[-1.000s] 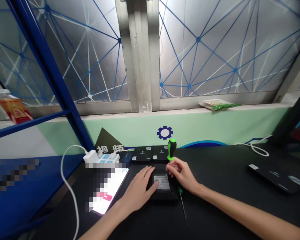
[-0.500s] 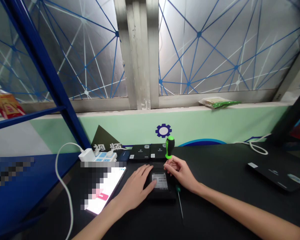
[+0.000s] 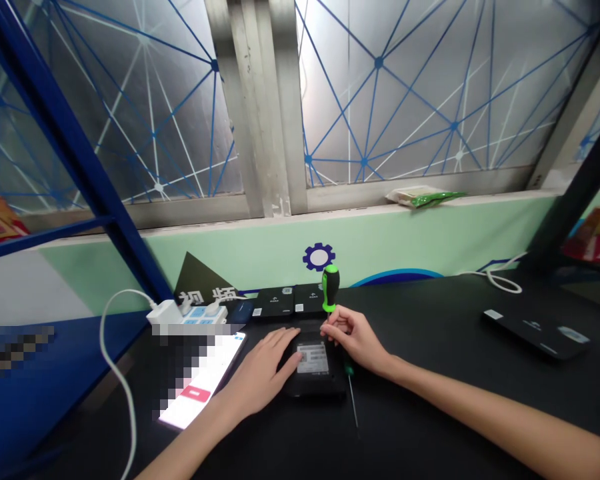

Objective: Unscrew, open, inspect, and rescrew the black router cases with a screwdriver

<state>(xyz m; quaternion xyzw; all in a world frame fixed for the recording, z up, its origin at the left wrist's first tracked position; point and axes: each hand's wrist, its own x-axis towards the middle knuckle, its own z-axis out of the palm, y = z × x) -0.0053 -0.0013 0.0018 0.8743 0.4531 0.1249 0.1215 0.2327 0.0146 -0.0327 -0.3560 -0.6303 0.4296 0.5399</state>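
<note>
A black box-shaped device (image 3: 317, 385) with a white label lies flat on the black table. My left hand (image 3: 269, 360) rests on its left side, fingers stretched out and thumb by the label. At the device's far right corner, my right hand (image 3: 353, 335) pinches the shaft of a green and black screwdriver (image 3: 331, 288). The screwdriver stands upright, handle on top; its tip is hidden behind my fingers. A second, thin screwdriver (image 3: 352, 395) with a dark green handle lies on the table just right of the device.
Two black boxes (image 3: 273, 304) sit behind the device against the wall. To the left are a lit phone (image 3: 199, 387), a white power strip (image 3: 203, 316) and a white cable (image 3: 119, 365). Another flat black device (image 3: 535, 334) lies at the right, with a white cord (image 3: 503, 283) behind it.
The view has shifted slightly, so everything appears a little further left. Both hands keep their places on the device and the screwdriver.
</note>
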